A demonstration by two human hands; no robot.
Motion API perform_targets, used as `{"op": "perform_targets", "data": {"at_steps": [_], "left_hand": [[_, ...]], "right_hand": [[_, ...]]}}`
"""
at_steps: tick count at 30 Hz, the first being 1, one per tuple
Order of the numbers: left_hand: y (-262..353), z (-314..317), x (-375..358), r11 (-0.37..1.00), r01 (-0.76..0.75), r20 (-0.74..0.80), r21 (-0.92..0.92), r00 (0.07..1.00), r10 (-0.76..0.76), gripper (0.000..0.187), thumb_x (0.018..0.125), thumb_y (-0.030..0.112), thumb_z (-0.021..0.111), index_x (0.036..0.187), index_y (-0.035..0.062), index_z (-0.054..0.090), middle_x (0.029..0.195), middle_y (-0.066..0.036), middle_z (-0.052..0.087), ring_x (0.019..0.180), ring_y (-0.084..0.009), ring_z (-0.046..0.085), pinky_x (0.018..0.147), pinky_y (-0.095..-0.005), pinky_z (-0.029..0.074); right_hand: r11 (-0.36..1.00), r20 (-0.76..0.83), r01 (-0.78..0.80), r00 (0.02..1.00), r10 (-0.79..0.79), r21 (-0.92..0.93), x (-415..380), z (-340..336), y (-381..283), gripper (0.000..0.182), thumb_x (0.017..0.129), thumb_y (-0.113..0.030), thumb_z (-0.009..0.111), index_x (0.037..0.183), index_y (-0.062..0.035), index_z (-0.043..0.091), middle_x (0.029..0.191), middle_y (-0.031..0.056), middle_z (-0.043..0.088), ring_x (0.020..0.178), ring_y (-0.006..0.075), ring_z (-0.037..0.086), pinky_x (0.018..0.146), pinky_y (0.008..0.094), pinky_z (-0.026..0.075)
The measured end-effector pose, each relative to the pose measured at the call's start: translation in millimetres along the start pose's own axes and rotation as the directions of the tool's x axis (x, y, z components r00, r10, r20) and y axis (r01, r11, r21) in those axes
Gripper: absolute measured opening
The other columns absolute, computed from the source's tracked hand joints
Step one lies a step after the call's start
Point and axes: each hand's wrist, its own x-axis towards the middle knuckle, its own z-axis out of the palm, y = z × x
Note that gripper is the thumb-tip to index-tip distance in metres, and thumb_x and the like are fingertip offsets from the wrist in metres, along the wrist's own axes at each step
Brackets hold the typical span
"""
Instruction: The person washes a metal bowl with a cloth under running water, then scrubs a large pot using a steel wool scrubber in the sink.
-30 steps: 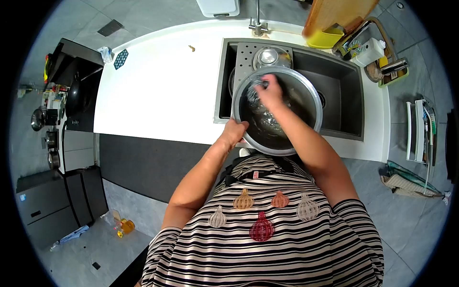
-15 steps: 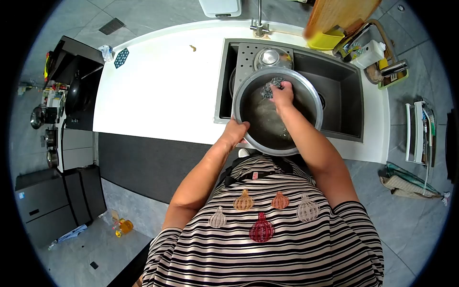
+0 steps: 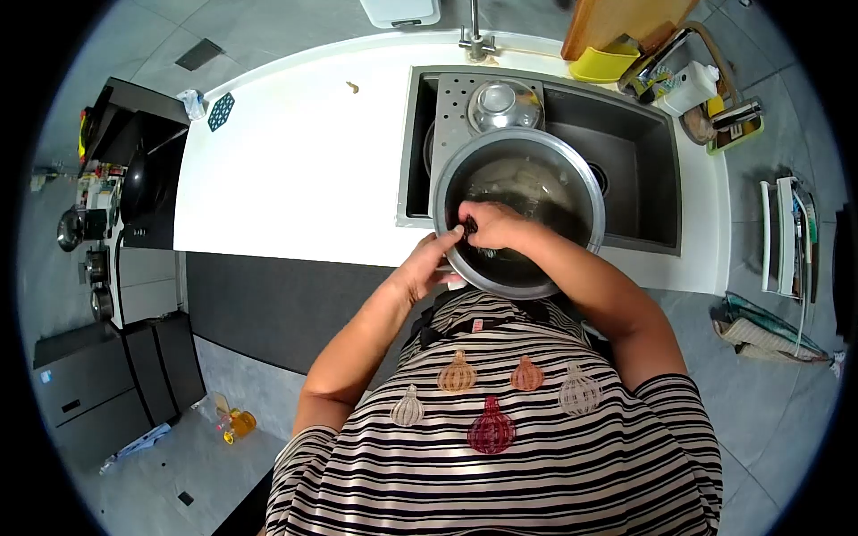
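Note:
A large round metal basin [image 3: 576, 174] with a wide grey rim is held over the front edge of the sink [image 3: 639, 134]. Some water shows inside it. My left hand [image 3: 431, 263] grips the basin's left rim, thumb on top and fingers underneath. Inside the basin, against the left wall close to my left thumb, my right hand [image 3: 490, 223] is closed on a steel wool scrubber [image 3: 470, 227], mostly hidden by the fingers. Behind the basin a shiny metal bowl [image 3: 505, 105] rests on the perforated drain board [image 3: 453, 112].
The faucet [image 3: 475, 40] stands behind the sink. A yellow holder [image 3: 603, 64], a wooden board [image 3: 617, 25] and a white bottle [image 3: 690, 87] line the back right. White countertop [image 3: 286, 179] stretches left towards the stove, with a dark hexagonal mat [image 3: 221, 112] on it.
My right hand has moved with the scrubber from the far side of the basin to its near left wall. My left hand still grips the rim.

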Motion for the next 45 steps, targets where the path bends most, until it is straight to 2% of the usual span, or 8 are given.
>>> {"op": "perform_targets", "data": {"at_steps": [6,11,20,26,32,38,42,45], "left_hand": [[-5.8,-12.3,44.5,0.903,-0.315,-0.193,0.292,0.906,0.378,0.054,0.077,0.025,0.063,0.119,-0.0042,0.045,0.104,-0.015,0.058,0.094,-0.0233,0.056,0.081,-0.0313,0.045],[11.0,11.4,21.4,0.944,-0.115,-0.359,0.309,0.905,0.228,0.04,0.074,0.009,0.056,0.109,-0.0097,0.052,0.096,-0.017,0.061,0.085,-0.0237,0.058,0.076,-0.0327,0.046],[-1.5,-6.4,40.8,0.907,-0.166,-0.369,0.387,0.873,0.318,0.041,0.073,0.01,0.056,0.107,-0.0132,0.052,0.096,-0.017,0.061,0.084,-0.0234,0.058,0.073,-0.0338,0.046],[-10.1,-10.0,46.4,0.876,-0.284,-0.269,0.389,0.875,0.403,0.041,0.075,0.013,0.055,0.108,-0.0113,0.054,0.09,-0.018,0.062,0.075,-0.0245,0.06,0.068,-0.0329,0.048],[-3.7,-11.6,46.8,0.895,-0.122,-0.318,0.43,0.907,0.277,0.044,0.074,0.012,0.055,0.112,-0.009,0.052,0.092,-0.017,0.062,0.075,-0.0232,0.06,0.063,-0.0334,0.048],[-5.4,-7.1,44.4,0.89,-0.26,-0.285,0.374,0.881,0.377,0.043,0.073,0.013,0.057,0.107,-0.0145,0.052,0.095,-0.019,0.061,0.082,-0.0244,0.058,0.075,-0.0329,0.046],[0.8,-8.2,41.7,0.897,-0.171,-0.286,0.409,0.909,0.304,0.041,0.074,0.013,0.056,0.106,-0.0111,0.054,0.09,-0.017,0.062,0.076,-0.022,0.059,0.064,-0.0322,0.047],[-3.4,-13.5,47.3,0.907,-0.113,-0.289,0.405,0.926,0.244,0.038,0.074,0.014,0.055,0.104,-0.009,0.055,0.086,-0.016,0.062,0.068,-0.0196,0.06,0.052,-0.0311,0.047]], "right_hand": [[0.93,-0.647,-0.17,0.677,0.351,0.326,39.5,14.6,44.7,0.046,0.068,-0.03,0.073,0.105,-0.0121,0.053,0.105,0.0155,0.057,0.101,0.0312,0.055,0.086,0.0397,0.044],[0.998,-0.233,-0.048,0.971,0.059,0.051,9.5,21.6,19.5,0.043,0.07,-0.019,0.069,0.11,-0.0115,0.054,0.109,0.0165,0.057,0.104,0.0327,0.054,0.089,0.0393,0.043],[0.913,-0.749,-0.051,0.554,0.363,0.405,55.9,14.8,49.4,0.031,0.07,-0.02,0.069,0.097,-0.0074,0.062,0.092,0.0141,0.065,0.088,0.0292,0.062,0.08,0.0353,0.048],[0.997,-0.42,-0.061,0.904,0.074,0.045,31.9,19.0,6.3,0.032,0.068,-0.022,0.07,0.096,-0.0095,0.061,0.092,0.0154,0.064,0.089,0.0304,0.061,0.08,0.0369,0.048],[0.964,-0.726,-0.194,0.635,0.263,0.179,44.7,0.3,53.6,0.032,0.073,-0.024,0.068,0.099,-0.0084,0.056,0.093,0.0143,0.063,0.089,0.0319,0.06,0.08,0.0391,0.046],[0.992,-0.103,-0.078,0.992,0.068,-0.099,4.4,9.3,20.2,0.023,0.07,-0.017,0.062,0.092,-0.0117,0.055,0.092,0.0129,0.062,0.092,0.0312,0.059,0.078,0.0402,0.046],[0.955,-0.492,0.267,0.854,-0.171,0.131,19.0,14.1,4.5,0.023,0.067,-0.008,0.063,0.087,-0.0086,0.052,0.086,0.0162,0.06,0.083,0.035,0.058,0.07,0.0404,0.046],[0.933,-0.811,0.247,0.58,0.074,0.262,50.0,-1.7,25.3,0.022,0.068,-0.01,0.063,0.087,-0.0078,0.053,0.084,0.0144,0.059,0.081,0.0334,0.058,0.073,0.0383,0.047]]}}
